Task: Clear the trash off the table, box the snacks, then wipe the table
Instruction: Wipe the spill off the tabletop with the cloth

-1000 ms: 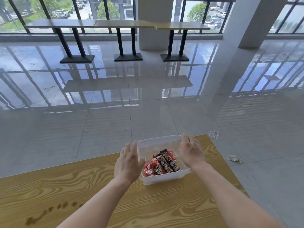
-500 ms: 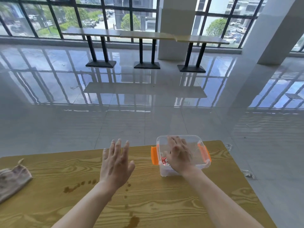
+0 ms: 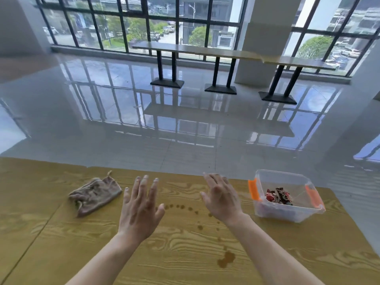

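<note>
A glossy tiled floor (image 3: pixel 185 120) fills the upper half of the view, running back to a wall of dark-framed windows (image 3: pixel 144 23) with a row of long counter tables (image 3: pixel 226 53) on black pedestal legs in front of them. Nearer, a wood-grain table (image 3: pixel 185 254) spans the whole lower part of the picture. On its right end, close to the far edge, sits a clear plastic box (image 3: pixel 287 210) with orange latches (image 3: pixel 253 190) on its left and right sides; whether a lid is on it cannot be told through the clear plastic. Inside it lie the snacks (image 3: pixel 278 197), several red and dark wrapped packets heaped together. On the left part of the table lies a crumpled beige cloth (image 3: pixel 95 195), well apart from the box. The left hand (image 3: pixel 140 208) is held over the middle of the table, palm down, fingers spread, holding nothing, just to the right of the cloth and not touching it. The right hand (image 3: pixel 221 199) is likewise spread and empty, between the left hand and the box, touching neither. Between and below the hands a trail of small brown drops (image 3: pixel 181 207) curves across the wood, and nearer the camera sits a larger brown spill (image 3: pixel 226 259).
</note>
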Demonstrator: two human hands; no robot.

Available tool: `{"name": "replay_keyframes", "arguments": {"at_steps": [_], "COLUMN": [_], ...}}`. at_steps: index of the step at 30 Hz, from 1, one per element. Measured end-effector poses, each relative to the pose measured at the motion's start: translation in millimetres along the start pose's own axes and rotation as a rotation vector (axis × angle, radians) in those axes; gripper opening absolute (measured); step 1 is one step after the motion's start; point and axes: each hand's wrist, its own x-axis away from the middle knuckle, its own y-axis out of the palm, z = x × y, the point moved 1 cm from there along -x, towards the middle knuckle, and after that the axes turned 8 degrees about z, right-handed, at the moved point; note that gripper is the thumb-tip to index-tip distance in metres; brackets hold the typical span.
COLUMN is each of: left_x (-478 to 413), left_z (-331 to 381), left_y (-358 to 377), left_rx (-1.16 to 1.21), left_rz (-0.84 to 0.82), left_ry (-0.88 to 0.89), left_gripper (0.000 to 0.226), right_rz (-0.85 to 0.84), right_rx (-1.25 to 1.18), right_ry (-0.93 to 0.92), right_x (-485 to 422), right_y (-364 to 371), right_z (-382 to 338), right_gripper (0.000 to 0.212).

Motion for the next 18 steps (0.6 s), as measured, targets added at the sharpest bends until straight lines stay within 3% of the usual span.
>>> {"name": "replay_keyframes", "arguments": {"at_steps": [11,18], "left_x": [88,125], "left_z": [-155,-231], "left_y": [-6,40], "left_rx": [-0.078,-0.062], "left_rz": [-0.044,-0.19], "left_ry": [-0.169,-0.221], "left_gripper": [0.071,0.071], "right_rz": [-0.121,-0.311], "right_rx": [-0.055,-0.075], "right_ry": [-0.093,-0.049], "right_x": [0,-2], "right_y": [85,171], "right_z": [-138,-194], "right_gripper": [0.064,0.064]}}
